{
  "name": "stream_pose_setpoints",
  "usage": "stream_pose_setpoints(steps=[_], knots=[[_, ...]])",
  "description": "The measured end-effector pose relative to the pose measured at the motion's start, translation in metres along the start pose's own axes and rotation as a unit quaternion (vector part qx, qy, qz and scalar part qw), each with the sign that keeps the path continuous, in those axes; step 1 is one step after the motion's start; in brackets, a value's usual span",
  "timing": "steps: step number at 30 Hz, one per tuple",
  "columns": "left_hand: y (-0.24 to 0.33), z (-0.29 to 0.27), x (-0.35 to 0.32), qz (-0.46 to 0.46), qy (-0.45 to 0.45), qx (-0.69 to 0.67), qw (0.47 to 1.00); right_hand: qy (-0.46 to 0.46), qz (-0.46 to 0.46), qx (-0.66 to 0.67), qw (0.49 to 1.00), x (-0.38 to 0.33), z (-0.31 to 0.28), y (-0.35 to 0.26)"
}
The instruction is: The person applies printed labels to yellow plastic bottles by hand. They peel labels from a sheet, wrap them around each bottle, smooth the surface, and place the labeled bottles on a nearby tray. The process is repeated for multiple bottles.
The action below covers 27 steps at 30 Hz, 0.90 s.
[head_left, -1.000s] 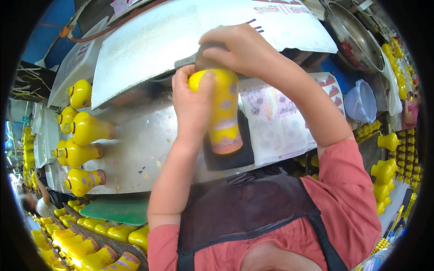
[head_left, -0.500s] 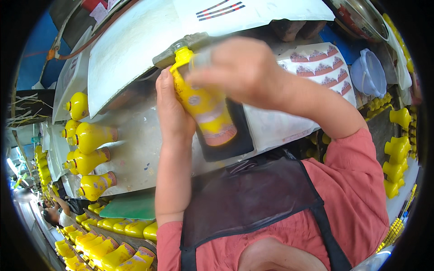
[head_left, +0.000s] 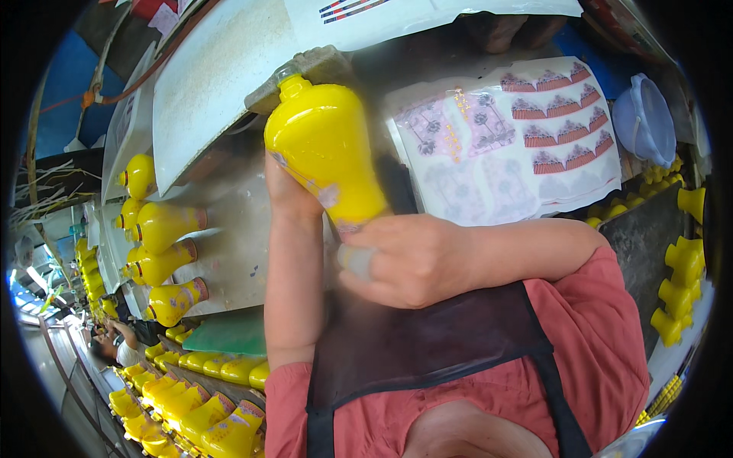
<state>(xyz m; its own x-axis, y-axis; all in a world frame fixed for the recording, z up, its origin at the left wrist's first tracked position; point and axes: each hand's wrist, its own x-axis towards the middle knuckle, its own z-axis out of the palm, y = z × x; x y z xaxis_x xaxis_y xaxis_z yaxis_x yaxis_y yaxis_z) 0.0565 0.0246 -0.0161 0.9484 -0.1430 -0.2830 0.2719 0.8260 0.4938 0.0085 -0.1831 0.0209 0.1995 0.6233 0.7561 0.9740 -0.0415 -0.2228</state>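
Observation:
A glossy yellow vase (head_left: 324,145) with purple-grey flower decals low on its side lies tilted before me, its neck against a worn grey block (head_left: 263,98). My left hand (head_left: 289,187) is closed around the vase from the left and beneath, its fingers hidden behind the body. By the vase's base, my right hand (head_left: 416,259) is closed on a small pale grey piece (head_left: 356,262), too blurred to name exactly. To the right lies a decal sheet (head_left: 489,195) printed with flower panels and red-and-purple scalloped borders.
Several yellow vases (head_left: 169,227) lie at the table's left. More fill racks at lower left (head_left: 183,404) and far right (head_left: 679,286). A pale blue bucket (head_left: 645,118) stands beyond the decal sheet. A white board (head_left: 221,69) slopes at the back. Another person (head_left: 122,340) is far left.
The vase has turned, showing a plain yellow side instead of its decorated one. My right hand has moved from near the neck down to the base, uncovering the decal sheet's flower panels.

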Motion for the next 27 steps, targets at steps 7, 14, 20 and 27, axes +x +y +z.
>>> stream_pose_setpoints(steps=[7, 14, 20, 27], knots=[[-0.003, 0.001, 0.002, 0.011, 0.000, 0.010, 1.000, 0.127, 0.183, -0.148, 0.964, 0.021, -0.022, 0.064], [0.000, -0.006, 0.001, -0.003, -0.071, -0.018, 0.997, 0.081, 0.177, 0.038, 0.980, 0.031, -0.016, 0.055], [0.002, -0.009, 0.005, -0.033, -0.052, -0.043, 0.997, 0.152, 0.197, -0.080, 0.965, 0.030, -0.021, 0.075], [0.004, -0.004, -0.001, -0.038, -0.110, -0.094, 0.989, 0.031, 0.168, -0.105, 0.980, 0.029, -0.013, 0.045]])
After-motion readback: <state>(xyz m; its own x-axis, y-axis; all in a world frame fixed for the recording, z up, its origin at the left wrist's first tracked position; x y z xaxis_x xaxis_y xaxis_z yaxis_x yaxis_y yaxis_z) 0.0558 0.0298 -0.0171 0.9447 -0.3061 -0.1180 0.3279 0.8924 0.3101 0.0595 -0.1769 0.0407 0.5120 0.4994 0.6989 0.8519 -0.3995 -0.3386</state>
